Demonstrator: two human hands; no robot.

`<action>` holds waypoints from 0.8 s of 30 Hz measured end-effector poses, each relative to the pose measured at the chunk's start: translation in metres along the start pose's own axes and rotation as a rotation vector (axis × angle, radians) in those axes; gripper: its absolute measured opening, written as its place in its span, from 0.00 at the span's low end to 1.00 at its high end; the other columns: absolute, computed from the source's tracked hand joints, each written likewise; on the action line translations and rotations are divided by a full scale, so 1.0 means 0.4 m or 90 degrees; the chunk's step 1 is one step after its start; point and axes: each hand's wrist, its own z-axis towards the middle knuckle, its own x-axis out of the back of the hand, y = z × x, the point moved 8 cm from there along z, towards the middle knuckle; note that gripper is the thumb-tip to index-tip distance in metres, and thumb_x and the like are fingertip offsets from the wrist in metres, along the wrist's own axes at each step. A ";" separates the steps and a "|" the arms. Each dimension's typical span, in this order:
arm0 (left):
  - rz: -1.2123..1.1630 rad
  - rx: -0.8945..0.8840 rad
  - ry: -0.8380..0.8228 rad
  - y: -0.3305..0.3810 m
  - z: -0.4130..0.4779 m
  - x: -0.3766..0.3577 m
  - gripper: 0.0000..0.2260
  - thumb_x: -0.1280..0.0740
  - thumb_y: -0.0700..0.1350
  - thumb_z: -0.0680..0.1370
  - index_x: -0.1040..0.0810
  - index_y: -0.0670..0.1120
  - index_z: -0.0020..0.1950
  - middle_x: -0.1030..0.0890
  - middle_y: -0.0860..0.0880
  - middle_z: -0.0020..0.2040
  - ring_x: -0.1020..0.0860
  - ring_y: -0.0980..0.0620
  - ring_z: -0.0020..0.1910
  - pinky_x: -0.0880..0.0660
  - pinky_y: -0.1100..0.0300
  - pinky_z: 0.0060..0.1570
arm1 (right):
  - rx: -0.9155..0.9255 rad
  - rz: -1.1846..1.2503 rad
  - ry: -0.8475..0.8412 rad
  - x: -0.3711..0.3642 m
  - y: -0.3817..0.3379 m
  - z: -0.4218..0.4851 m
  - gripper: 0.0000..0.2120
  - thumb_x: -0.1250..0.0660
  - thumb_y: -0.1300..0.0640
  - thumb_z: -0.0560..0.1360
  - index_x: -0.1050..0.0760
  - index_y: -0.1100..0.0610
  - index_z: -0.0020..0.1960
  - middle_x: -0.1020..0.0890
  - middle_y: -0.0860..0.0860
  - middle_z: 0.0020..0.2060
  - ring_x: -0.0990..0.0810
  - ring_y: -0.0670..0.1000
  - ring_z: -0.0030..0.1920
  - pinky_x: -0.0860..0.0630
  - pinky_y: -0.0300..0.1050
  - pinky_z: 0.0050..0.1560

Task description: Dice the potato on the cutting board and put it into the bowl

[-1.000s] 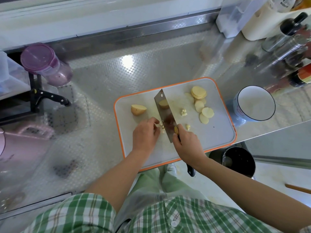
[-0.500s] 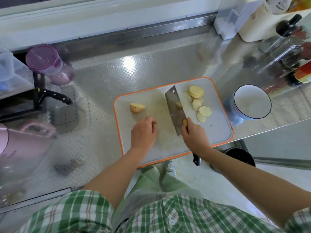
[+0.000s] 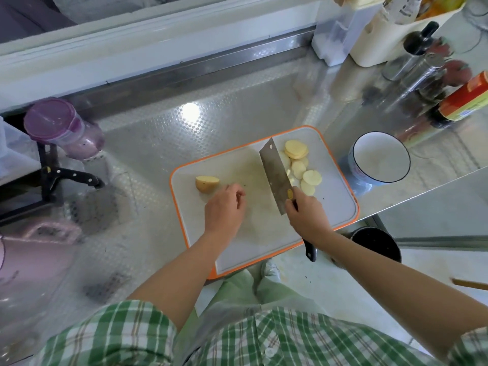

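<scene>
Head-view operator: From my desk, the biggest thing I see is the steel counter (image 3: 163, 154). On it lies the orange-rimmed cutting board (image 3: 335, 215), its near edge hanging past the counter's front.

Supervisor: What's beside the board?

Head-view operator: I have the white bowl (image 3: 380, 161) just off the board's right edge, on the counter, and I see only white inside it. Far left I can see a purple-lidded jar (image 3: 62, 128), well apart from the board.

Supervisor: Hands?

Head-view operator: The right hand (image 3: 306, 217) is wrapped round the handle of the cleaver (image 3: 274, 175). Its black butt pokes out behind the wrist. The broad blade is tilted over the right half of the board, its far side up against the potato slices (image 3: 303, 167). The left hand (image 3: 224, 210) is over the board's left half with its fingers loosely curled, and I see nothing in them.

Supervisor: And the potato itself?

Head-view operator: All of it I can make out is on the board. The slices are heaped at the right, near the bowl. One skin-on potato chunk (image 3: 206, 183) sits at the left, just beyond the left hand's knuckles. A few small pale bits show by the blade's edge among the slices, too small for me to call.
</scene>
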 end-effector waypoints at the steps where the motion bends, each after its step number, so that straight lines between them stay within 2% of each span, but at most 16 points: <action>1: -0.001 -0.008 0.006 0.003 0.008 0.004 0.05 0.35 0.42 0.77 0.21 0.47 0.50 0.21 0.47 0.46 0.22 0.45 0.43 0.25 0.51 0.43 | -0.011 0.045 -0.002 0.008 0.006 0.002 0.06 0.43 0.57 0.77 0.36 0.57 0.42 0.24 0.57 0.30 0.23 0.58 0.30 0.25 0.54 0.33; 4: -0.002 -0.034 0.015 0.022 0.042 0.012 0.05 0.35 0.41 0.76 0.20 0.46 0.49 0.21 0.45 0.46 0.22 0.44 0.43 0.25 0.50 0.43 | -0.021 0.188 -0.006 0.037 -0.005 0.008 0.06 0.42 0.60 0.77 0.34 0.61 0.43 0.25 0.57 0.28 0.28 0.49 0.25 0.28 0.46 0.28; 6: -0.008 -0.054 0.009 0.048 0.070 0.015 0.05 0.35 0.40 0.76 0.20 0.45 0.50 0.21 0.45 0.46 0.22 0.44 0.43 0.26 0.50 0.43 | -0.020 0.257 0.025 0.072 -0.016 0.018 0.06 0.41 0.62 0.77 0.33 0.63 0.43 0.25 0.57 0.27 0.29 0.48 0.22 0.30 0.40 0.25; 10: -0.014 -0.111 0.009 0.114 0.128 0.011 0.04 0.34 0.38 0.74 0.22 0.43 0.47 0.23 0.45 0.43 0.23 0.43 0.43 0.26 0.49 0.44 | -0.038 0.326 0.091 0.157 0.003 0.044 0.09 0.42 0.61 0.78 0.33 0.56 0.39 0.25 0.54 0.26 0.28 0.48 0.23 0.30 0.38 0.25; 12: -0.006 -0.135 -0.005 0.149 0.162 -0.005 0.05 0.35 0.37 0.74 0.22 0.42 0.48 0.23 0.44 0.44 0.24 0.42 0.45 0.27 0.48 0.45 | -0.044 0.354 0.103 0.193 0.021 0.060 0.11 0.43 0.60 0.78 0.32 0.48 0.39 0.25 0.53 0.26 0.28 0.49 0.23 0.30 0.40 0.27; 13: 0.002 -0.144 -0.013 0.166 0.182 -0.017 0.06 0.35 0.37 0.74 0.22 0.42 0.49 0.22 0.43 0.47 0.23 0.41 0.47 0.27 0.49 0.47 | -0.048 0.364 0.107 0.208 0.032 0.069 0.12 0.43 0.60 0.78 0.32 0.47 0.39 0.25 0.53 0.25 0.28 0.50 0.23 0.30 0.40 0.27; 17: 0.045 -0.194 -0.078 0.244 0.247 -0.079 0.12 0.36 0.37 0.76 0.23 0.41 0.60 0.23 0.41 0.58 0.26 0.40 0.58 0.32 0.52 0.56 | -0.069 0.377 0.092 0.251 0.068 0.104 0.07 0.43 0.61 0.78 0.33 0.56 0.41 0.25 0.53 0.25 0.29 0.50 0.23 0.32 0.40 0.25; 21: 0.137 -0.257 -0.200 0.312 0.299 -0.181 0.20 0.40 0.40 0.80 0.35 0.42 0.73 0.34 0.44 0.73 0.36 0.44 0.71 0.40 0.56 0.68 | -0.061 0.375 0.061 0.278 0.079 0.139 0.07 0.43 0.60 0.79 0.34 0.60 0.42 0.26 0.53 0.25 0.29 0.49 0.23 0.31 0.39 0.25; 24: 0.218 -0.257 -0.253 0.313 0.320 -0.235 0.24 0.38 0.40 0.79 0.40 0.45 0.75 0.35 0.45 0.71 0.37 0.44 0.70 0.35 0.53 0.67 | -0.056 0.357 0.045 0.285 0.082 0.169 0.08 0.43 0.60 0.80 0.33 0.63 0.44 0.25 0.53 0.25 0.28 0.50 0.23 0.31 0.38 0.25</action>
